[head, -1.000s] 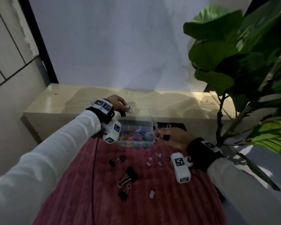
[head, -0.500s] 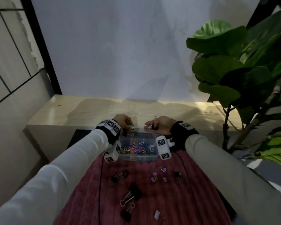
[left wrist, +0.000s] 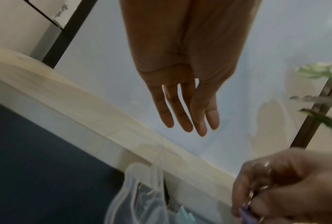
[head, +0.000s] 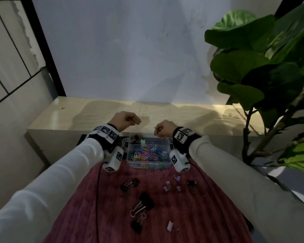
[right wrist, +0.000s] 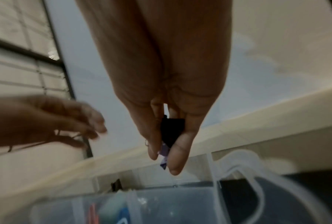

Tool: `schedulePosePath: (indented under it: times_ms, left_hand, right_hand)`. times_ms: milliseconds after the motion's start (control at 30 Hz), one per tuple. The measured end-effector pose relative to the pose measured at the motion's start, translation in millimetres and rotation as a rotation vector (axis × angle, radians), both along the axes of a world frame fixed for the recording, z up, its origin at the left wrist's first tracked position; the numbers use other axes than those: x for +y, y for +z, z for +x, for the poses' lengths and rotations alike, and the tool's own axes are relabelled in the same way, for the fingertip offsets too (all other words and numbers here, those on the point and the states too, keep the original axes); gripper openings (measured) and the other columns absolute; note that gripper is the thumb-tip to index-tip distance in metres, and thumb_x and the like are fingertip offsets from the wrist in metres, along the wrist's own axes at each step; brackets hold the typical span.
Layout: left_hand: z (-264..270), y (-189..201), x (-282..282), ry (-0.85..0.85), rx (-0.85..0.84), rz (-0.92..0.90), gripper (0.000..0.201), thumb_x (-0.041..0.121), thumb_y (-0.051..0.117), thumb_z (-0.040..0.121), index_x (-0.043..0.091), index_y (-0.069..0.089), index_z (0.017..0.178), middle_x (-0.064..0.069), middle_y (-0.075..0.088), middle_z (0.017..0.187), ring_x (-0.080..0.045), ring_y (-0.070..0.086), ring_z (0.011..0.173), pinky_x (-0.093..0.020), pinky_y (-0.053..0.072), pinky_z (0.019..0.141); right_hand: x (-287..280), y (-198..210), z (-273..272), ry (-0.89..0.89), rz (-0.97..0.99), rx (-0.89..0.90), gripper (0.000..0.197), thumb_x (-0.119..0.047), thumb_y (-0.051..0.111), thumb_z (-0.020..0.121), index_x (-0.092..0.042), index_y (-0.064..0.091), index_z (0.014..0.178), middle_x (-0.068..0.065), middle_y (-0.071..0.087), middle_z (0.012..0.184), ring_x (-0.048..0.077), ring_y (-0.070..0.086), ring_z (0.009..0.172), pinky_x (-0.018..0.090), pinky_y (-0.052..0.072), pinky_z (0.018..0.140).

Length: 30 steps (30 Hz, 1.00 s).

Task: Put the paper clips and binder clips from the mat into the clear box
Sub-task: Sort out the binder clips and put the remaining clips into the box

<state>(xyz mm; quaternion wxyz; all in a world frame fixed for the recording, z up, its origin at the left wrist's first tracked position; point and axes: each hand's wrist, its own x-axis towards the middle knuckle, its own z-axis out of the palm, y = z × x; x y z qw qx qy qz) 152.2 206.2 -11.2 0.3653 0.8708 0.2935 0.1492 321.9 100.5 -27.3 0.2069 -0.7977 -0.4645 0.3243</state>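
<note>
The clear box (head: 148,166) stands at the far end of the red mat (head: 191,220), full of coloured paper clips (head: 147,155); a black and a mint binder clip (head: 142,142) lie at its back. My left hand (head: 138,122) hovers over the box's back left corner; its fingers (left wrist: 186,119) hang straight and hold nothing. My right hand (head: 157,132) is above the back right corner, pinching a black binder clip (right wrist: 172,130) and a small purple clip (right wrist: 164,153) over the box (right wrist: 180,201). Several black binder clips (head: 144,203) and purple clips (head: 167,187) lie on the mat.
A pale ledge (head: 88,114) runs behind the box, against a white wall. A large leafy plant (head: 270,76) fills the right side. A black cable (head: 96,199) trails over the mat's left part. The box's clear latch (right wrist: 247,169) sticks up at its right end.
My left hand let go of the mint and black clips, which now lie in the box, and rose. My right hand came up from the mat with clips to above the box.
</note>
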Motion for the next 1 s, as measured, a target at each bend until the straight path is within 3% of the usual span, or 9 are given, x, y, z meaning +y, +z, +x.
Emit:
schedulePosePath:
  times_ms: [100,233,367,533,600,667,733,867,1000]
  left_hand:
    - [-25,9,-10,0.034,-0.006,0.003,0.022,-0.003,0.048,0.087,0.012,0.065,0.091,-0.006,0.067,0.090,-0.002,0.062,0.069,-0.004,0.048,0.053]
    - [-60,5,-49,-0.155,0.390,0.051,0.013,0.019,0.058,0.087,0.016,0.065,0.098,-0.004,0.067,0.098,-0.007,0.061,0.078,-0.006,0.044,0.060]
    - [-78,-7,-87,-0.231,0.612,0.039,0.057,0.038,0.067,0.077,0.016,0.046,0.125,-0.006,0.056,0.119,-0.021,0.055,0.108,-0.027,0.041,0.091]
    - [-94,-22,-117,-0.193,0.644,0.104,0.111,0.068,0.068,0.050,0.019,0.021,0.138,-0.009,0.034,0.124,-0.027,0.046,0.113,-0.038,0.042,0.097]
    - [-101,-29,-131,-0.217,0.594,0.063,0.125,0.086,0.054,0.033,0.024,0.022,0.136,-0.005,0.030,0.124,-0.025,0.045,0.115,-0.042,0.044,0.098]
    - [-103,-39,-145,-0.241,0.588,0.096,0.132,0.094,0.042,0.025,0.027,0.021,0.136,-0.004,0.029,0.126,-0.025,0.045,0.115,-0.044,0.046,0.096]
    - [-99,-44,-160,-0.241,0.627,0.158,0.129,0.091,0.046,0.029,0.024,0.019,0.136,-0.004,0.027,0.127,-0.025,0.044,0.114,-0.045,0.048,0.092]
    - [-84,-48,-170,-0.241,0.721,0.241,0.099,0.060,0.070,0.061,0.020,0.020,0.137,-0.011,0.025,0.130,-0.031,0.037,0.118,-0.046,0.046,0.093]
    - [-80,-49,-160,-0.263,0.759,0.252,0.075,0.043,0.067,0.073,0.021,0.028,0.133,-0.015,0.029,0.129,-0.036,0.043,0.112,-0.047,0.043,0.097]
  right_hand:
    - [-3,0,-5,0.061,-0.028,-0.152,0.018,-0.004,0.058,0.087,0.003,0.066,0.102,0.019,0.067,0.110,0.030,0.064,0.099,0.035,0.054,0.086]
    - [-14,-1,-9,0.116,-0.062,-0.206,0.023,-0.005,0.059,0.087,0.001,0.062,0.109,0.019,0.063,0.117,0.031,0.061,0.104,0.026,0.046,0.077]
    - [-30,6,-10,0.139,-0.023,-0.198,0.023,-0.007,0.059,0.087,-0.001,0.061,0.109,0.018,0.064,0.115,0.028,0.063,0.094,0.031,0.051,0.079]
    - [-73,28,-2,0.279,0.142,-0.362,0.017,0.003,0.052,0.084,0.004,0.065,0.095,0.017,0.068,0.097,0.025,0.061,0.086,0.020,0.039,0.069]
    - [-98,29,1,0.351,0.034,-0.408,0.016,0.003,0.051,0.083,0.003,0.064,0.092,0.006,0.062,0.080,0.018,0.053,0.078,0.017,0.034,0.057]
    - [-121,22,4,0.433,-0.135,-0.453,0.015,-0.001,0.053,0.083,0.000,0.063,0.094,0.006,0.059,0.081,0.019,0.052,0.079,0.020,0.038,0.062]
    - [-139,13,7,0.489,-0.245,-0.443,0.023,-0.008,0.060,0.081,-0.001,0.059,0.104,0.015,0.065,0.098,0.027,0.060,0.089,0.030,0.044,0.076]
    - [-156,-7,8,0.504,-0.397,-0.343,0.069,-0.027,0.073,0.076,-0.005,0.038,0.131,0.015,0.055,0.124,0.026,0.053,0.115,0.020,0.035,0.082]
    - [-166,-31,9,0.436,-0.333,-0.355,0.043,-0.024,0.075,0.073,-0.010,0.047,0.102,0.014,0.057,0.104,0.027,0.055,0.099,0.027,0.035,0.075]
